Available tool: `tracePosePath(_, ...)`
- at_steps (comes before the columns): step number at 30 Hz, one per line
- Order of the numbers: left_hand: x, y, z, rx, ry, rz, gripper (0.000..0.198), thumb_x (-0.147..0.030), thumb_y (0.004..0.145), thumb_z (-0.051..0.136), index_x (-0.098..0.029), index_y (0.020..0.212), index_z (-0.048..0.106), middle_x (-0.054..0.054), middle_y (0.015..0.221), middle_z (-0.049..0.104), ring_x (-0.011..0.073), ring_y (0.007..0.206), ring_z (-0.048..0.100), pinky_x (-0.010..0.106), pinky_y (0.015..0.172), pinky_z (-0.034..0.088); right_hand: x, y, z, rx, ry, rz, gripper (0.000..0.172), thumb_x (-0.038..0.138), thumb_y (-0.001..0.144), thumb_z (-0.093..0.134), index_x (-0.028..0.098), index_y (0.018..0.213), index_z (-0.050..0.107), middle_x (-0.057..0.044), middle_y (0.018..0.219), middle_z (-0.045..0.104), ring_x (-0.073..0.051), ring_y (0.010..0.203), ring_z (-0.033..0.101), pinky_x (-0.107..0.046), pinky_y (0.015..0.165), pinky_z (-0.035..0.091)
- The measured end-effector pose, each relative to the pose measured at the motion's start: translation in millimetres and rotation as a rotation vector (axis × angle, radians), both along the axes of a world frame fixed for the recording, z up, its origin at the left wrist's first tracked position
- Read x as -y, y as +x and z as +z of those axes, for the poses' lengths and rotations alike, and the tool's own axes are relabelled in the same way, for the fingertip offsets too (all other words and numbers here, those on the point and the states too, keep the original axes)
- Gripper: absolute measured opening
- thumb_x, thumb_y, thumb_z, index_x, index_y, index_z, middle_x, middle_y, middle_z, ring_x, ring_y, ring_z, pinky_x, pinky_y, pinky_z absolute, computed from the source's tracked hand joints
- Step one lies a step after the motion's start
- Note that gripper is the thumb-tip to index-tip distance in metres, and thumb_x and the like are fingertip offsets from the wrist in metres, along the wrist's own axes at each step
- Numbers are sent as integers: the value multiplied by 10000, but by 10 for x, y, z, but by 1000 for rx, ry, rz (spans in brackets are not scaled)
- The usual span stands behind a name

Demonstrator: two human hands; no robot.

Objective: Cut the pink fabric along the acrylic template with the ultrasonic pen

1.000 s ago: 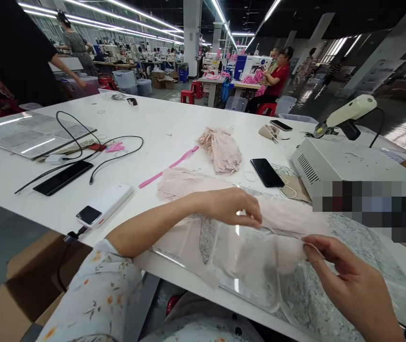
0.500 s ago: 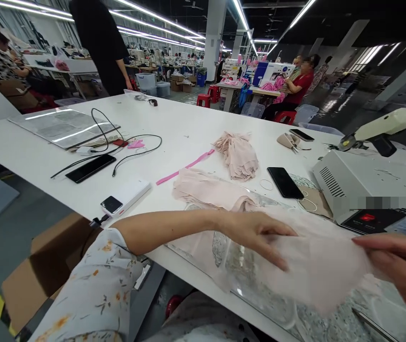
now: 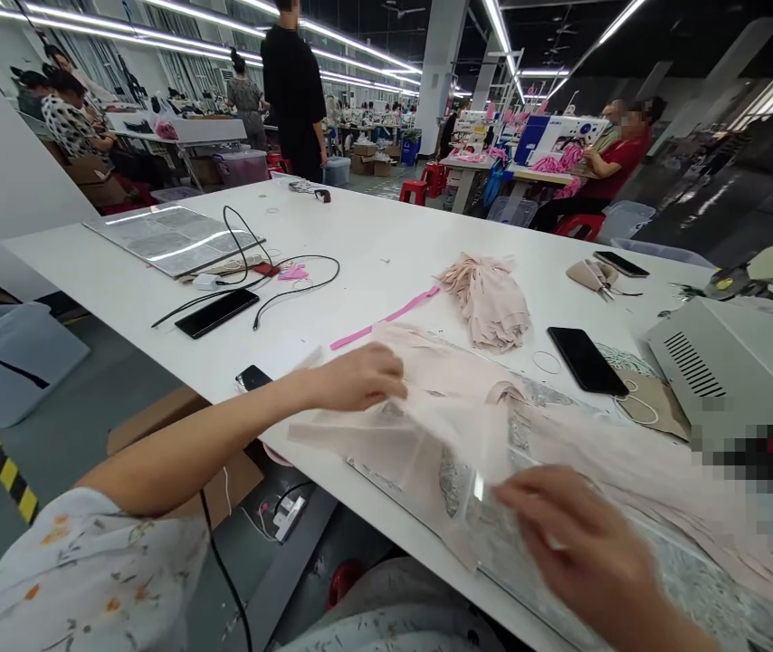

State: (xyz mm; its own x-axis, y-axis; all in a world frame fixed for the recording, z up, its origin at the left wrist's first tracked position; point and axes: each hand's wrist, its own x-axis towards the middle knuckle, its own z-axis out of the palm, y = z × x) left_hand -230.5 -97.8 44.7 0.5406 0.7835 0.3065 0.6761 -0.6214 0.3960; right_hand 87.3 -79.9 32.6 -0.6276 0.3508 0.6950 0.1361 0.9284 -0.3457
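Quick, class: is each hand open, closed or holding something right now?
Left hand: closed, pinching the pale cloth.
Right hand: near the cloth, but too blurred to tell its grip.

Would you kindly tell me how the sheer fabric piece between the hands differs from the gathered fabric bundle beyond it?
The sheer piece looks translucent; the gathered bundle looks opaque. The sheer piece extends between the left hand and right hand; the gathered bundle lies bunched in folds, apart from both. Both fabrics are pale pink.
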Motion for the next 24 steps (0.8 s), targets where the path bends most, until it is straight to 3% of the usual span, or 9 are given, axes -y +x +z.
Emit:
tracePosePath(3, 259, -116, -274, -80, 24, -29, 261, -194, 957, 424, -215, 891, 675, 57, 845, 631, 144, 783, 585, 410, 1041, 354, 113, -140, -354, 63, 88, 110, 321, 23, 821, 498, 220, 989, 687, -43, 774, 688, -162, 690, 654, -289, 605, 580)
tracePosePath(5, 369, -162, -384, -102, 55, -12, 286, -185, 978, 384, -212, 952, 667, 67, 885, 639, 142, 815, 595, 432, 1064, 336, 164, -178, -474, 61, 104, 96, 325, -1, 822, 483, 188, 1010, 668, -63, 800, 680, -169, 719, 653, -297, 629, 582)
tracePosePath(12, 561, -295, -412, -74, 186, 100, 297, -165, 987, 337, -198, 1024, 630, 104, 977, 634, 164, 908, 580, 418, 999, 415, 316, -310, -534, 51, 182, 86, 299, -10, 830, 464, 156, 1005, 641, -80, 823, 675, -165, 736, 650, -278, 652, 570)
tracePosePath(20, 685, -306, -708, -55, 228, 118, 206, -158, 972, 399, -172, 948, 603, 111, 951, 638, 176, 910, 592, 385, 926, 467, 462, -420, -796, 103, 267, -38, 191, 201, 848, 587, 104, 996, 660, -117, 829, 684, -219, 725, 649, -348, 622, 560)
tracePosePath(24, 667, -324, -722, -11, 269, 158, 173, -133, 949, 422, -168, 933, 591, 105, 951, 641, 188, 944, 590, 375, 894, 486, 427, -403, -873, 102, 308, -37, 149, 101, 846, 582, 127, 968, 663, -83, 811, 687, -187, 728, 646, -317, 661, 547)
